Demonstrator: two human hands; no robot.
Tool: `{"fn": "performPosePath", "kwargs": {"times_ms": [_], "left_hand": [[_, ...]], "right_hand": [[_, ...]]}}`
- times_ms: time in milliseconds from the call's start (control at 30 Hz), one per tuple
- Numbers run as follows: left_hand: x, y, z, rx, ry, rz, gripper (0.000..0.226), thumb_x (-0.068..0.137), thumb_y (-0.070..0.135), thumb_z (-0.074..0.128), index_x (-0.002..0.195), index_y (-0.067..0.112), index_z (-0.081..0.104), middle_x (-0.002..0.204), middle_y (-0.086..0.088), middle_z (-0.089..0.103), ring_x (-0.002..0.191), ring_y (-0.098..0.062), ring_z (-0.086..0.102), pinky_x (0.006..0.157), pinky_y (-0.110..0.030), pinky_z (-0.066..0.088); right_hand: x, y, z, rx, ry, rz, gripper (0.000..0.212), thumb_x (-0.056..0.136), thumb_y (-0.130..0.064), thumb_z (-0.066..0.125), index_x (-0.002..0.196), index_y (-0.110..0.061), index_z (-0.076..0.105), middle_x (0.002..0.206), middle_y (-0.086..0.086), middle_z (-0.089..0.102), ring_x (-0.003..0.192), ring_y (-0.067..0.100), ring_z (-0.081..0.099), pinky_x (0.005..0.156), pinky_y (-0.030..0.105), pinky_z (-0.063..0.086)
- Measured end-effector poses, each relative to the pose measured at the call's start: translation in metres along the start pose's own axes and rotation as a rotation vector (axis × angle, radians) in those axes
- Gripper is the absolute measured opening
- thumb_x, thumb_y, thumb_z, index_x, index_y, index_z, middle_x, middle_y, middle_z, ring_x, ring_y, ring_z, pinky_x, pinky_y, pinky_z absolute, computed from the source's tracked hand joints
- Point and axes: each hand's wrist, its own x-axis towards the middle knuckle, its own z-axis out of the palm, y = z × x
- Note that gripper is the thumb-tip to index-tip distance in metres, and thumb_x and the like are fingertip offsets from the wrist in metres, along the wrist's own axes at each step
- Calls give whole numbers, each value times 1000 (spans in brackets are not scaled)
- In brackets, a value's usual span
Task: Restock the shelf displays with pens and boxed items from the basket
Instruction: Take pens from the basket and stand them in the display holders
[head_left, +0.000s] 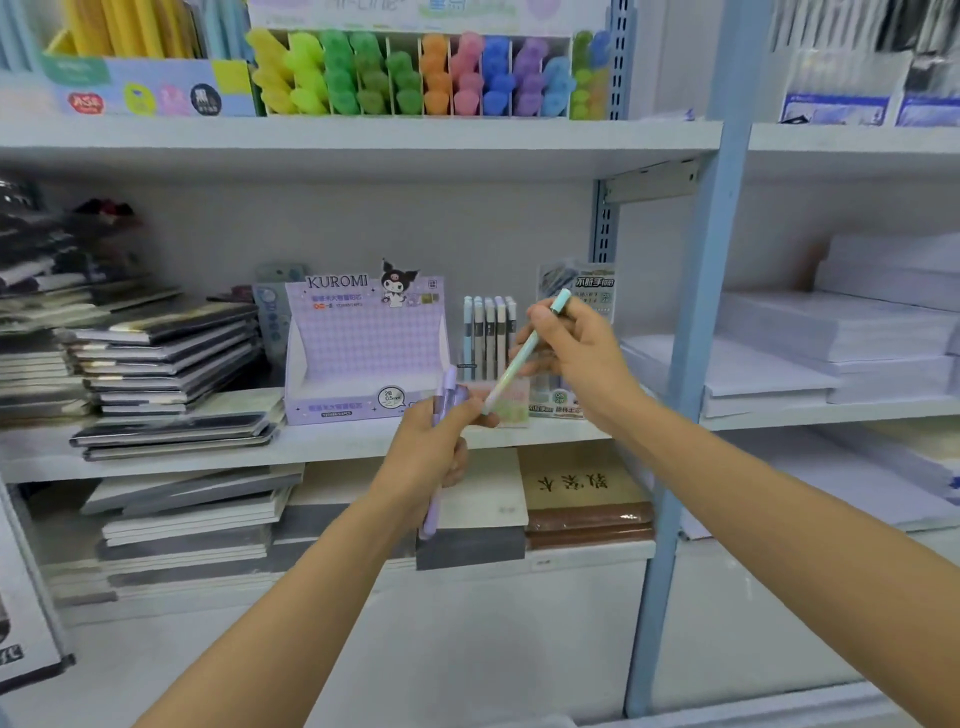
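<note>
My left hand grips a small bunch of purple pens, upright in front of the middle shelf. My right hand pinches a pale green pen, which slants from upper right down to the left hand. Behind them stands a pen display with several upright pens in a row. Left of it is a purple KUROMI display box, which looks empty inside. The basket is out of sight.
Stacks of notebooks fill the shelf's left side. White paper reams lie in the right bay beyond a blue upright post. Coloured highlighters line the top shelf. More notebooks lie on the shelf below.
</note>
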Motion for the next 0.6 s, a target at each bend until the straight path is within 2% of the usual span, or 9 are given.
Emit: {"fn": "performPosePath", "kwargs": {"times_ms": [67,133,200,267,367,500,600], "left_hand": [[15,5,-3,-16,-2,-25,19,98,18,51,101,11,69,75,0,61,40,-9,30,37,-20,27],[28,4,-7,-9,-12,-40,21,97,15,49,106,9,67,75,4,59,41,-9,32,38,-20,31],[38,2,-11,-15,-50,-40,19,97,14,49,105,4,63,74,7,59,43,-9,34,41,-21,34],[46,-2,-15,-26,-113,-33,20,99,16,49,105,2,61,72,6,58,45,-9,37,42,-20,35],[55,-4,-19,-28,-167,-17,22,101,22,48,112,9,63,63,2,51,47,-10,41,44,-21,39],[62,-5,-23,31,-166,33,25,102,26,45,112,10,62,56,3,47,47,-14,48,50,-27,50],[64,-7,-26,74,-163,24,25,101,29,48,110,10,62,56,4,44,44,-12,41,43,-25,42]], "right_hand": [[19,-6,-6,-11,72,-37,10,100,-15,49,95,-9,56,85,8,65,74,15,68,60,25,58],[37,-7,-14,-51,145,-70,11,101,-15,48,95,-9,55,87,11,64,76,16,68,62,25,58],[53,-1,-20,-136,180,-81,11,101,-14,48,96,-7,55,92,15,64,80,19,66,68,31,60],[62,9,-23,-209,166,-71,10,100,-11,49,98,-3,55,92,17,62,79,17,65,72,30,59],[68,27,-21,-288,122,-58,10,98,-7,50,100,1,56,90,15,64,79,15,65,68,20,56],[68,43,-16,-466,67,-86,8,96,-12,56,94,-6,62,85,2,70,84,13,69,80,30,57],[70,46,-15,-675,33,-150,13,94,-22,59,89,-12,67,86,-2,72,91,14,66,87,38,52]]}}
